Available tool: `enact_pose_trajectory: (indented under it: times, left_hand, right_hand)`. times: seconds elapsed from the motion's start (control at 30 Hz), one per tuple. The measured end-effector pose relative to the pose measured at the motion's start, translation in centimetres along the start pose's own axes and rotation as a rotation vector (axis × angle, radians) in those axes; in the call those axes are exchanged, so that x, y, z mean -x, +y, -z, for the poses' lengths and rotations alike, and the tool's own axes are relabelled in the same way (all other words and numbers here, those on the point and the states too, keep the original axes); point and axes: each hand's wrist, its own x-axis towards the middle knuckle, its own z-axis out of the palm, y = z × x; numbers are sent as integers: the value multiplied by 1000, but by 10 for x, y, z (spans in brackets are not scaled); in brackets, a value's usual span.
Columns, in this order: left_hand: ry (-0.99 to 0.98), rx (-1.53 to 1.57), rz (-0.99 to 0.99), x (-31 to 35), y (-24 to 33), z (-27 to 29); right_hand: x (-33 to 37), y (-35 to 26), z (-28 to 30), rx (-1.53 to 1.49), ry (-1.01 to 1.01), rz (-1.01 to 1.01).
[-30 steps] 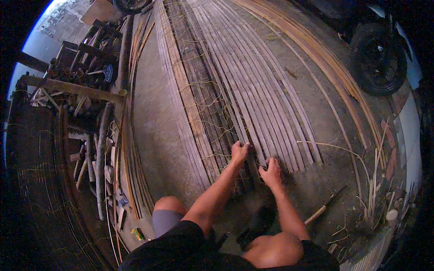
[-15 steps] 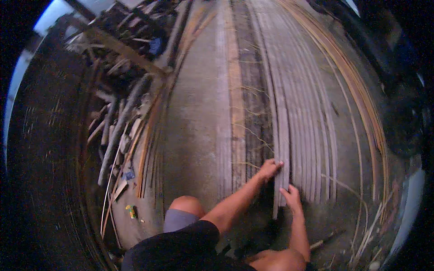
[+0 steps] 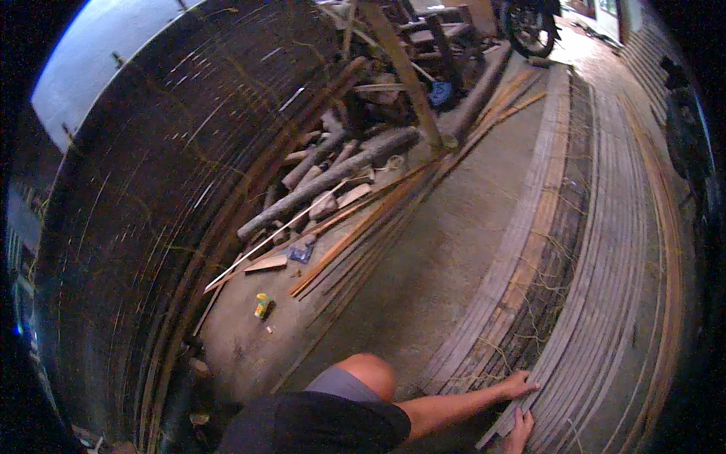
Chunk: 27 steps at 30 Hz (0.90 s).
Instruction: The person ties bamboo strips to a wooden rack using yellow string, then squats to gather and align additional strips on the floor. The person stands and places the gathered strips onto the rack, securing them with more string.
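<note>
Near the lower right, my left hand (image 3: 520, 386) is closed on the edge of a long grey slat (image 3: 497, 431), its fingertips over the top face. Closer to me, my right hand (image 3: 519, 433) grips the same slat near its end, thumb on top and other fingers mostly hidden. This slat lies at the left edge of a row of similar grey slats (image 3: 605, 303) running far ahead side by side. Left of it is a mat-like strip of dark and tan slats (image 3: 522, 291) with thin yellowish ties across it.
Thin brown strips (image 3: 669, 303) lie along the right. On the left are a woodpile (image 3: 325, 197), loose orange-brown strips (image 3: 363, 234), a small yellow-green packet (image 3: 262, 306) and a big dark slatted panel (image 3: 151, 189). A wheel (image 3: 529, 30) stands at the far end.
My view has swung left, so the hands and slats now sit lower and farther right in the picture. Both hands remain on the grey slat near its end.
</note>
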Motion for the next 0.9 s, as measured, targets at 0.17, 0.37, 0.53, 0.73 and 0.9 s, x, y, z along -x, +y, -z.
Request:
enact_pose_trajectory:
  times: [0.17, 0.37, 0.53, 0.73, 0.9]
  left_hand:
    - [46, -115, -19, 11, 13, 0]
    - [73, -182, -83, 21, 19, 28]
    - [50, -196, -118, 31, 46, 51]
    - [149, -96, -62, 25, 19, 39]
    - [78, 58, -96, 19, 24, 26]
  right_hand:
    - [-1, -28, -14, -19, -6, -42]
    - [12, -58, -39, -21, -70, -87]
    - [34, -85, -55, -74, -63, -129]
    - [79, -109, -79, -63, -65, -119]
    - [33, -47, -13, 809, -114, 792]
